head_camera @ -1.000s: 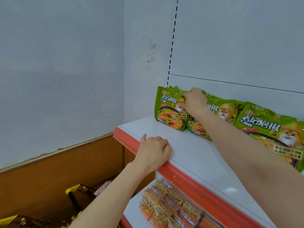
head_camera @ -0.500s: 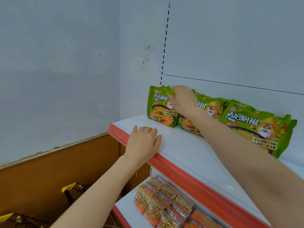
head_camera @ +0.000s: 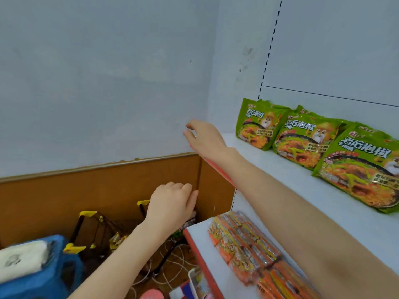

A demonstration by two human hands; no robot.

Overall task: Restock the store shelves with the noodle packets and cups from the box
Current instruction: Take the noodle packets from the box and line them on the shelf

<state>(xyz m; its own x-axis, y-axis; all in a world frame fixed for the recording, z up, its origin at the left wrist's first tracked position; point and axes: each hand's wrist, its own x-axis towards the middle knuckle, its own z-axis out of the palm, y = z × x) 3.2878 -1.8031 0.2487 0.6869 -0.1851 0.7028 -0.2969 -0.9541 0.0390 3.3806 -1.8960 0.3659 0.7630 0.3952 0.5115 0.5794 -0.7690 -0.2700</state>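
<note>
1. Here, three green noodle packets stand in a row on the upper shelf [head_camera: 280, 182], leaning back against the white rear panel [head_camera: 334, 50]. They are the left packet [head_camera: 257, 126], the middle packet [head_camera: 306, 141] and the right packet [head_camera: 362, 169].
2. Each packet overlaps the edge of its neighbour, and all sit well back from the shelf's red front strip [head_camera: 218, 169].
3. The right hand [head_camera: 205, 141] hangs in the air just off the left end of that shelf. Its fingers are loosely bent and hold nothing. It is clear of the packets, with its forearm crossing above the shelf's front edge.
4. The left hand [head_camera: 172, 208] is lower, in front of the brown wood panelling [head_camera: 86, 190]. Its fingers are loosely curled downward and nothing shows in its grip.
5. On the lower shelf [head_camera: 200, 240] lies a row of orange packets [head_camera: 248, 244], flat and close together.
6. On the floor to the left sits a blue stool [head_camera: 43, 277] with a white cloth [head_camera: 21, 260] on top. Beside it stands a black wire rack [head_camera: 97, 229] with yellow clips, near some white cables [head_camera: 172, 266].
7. The box itself cannot be made out among the floor clutter.
</note>
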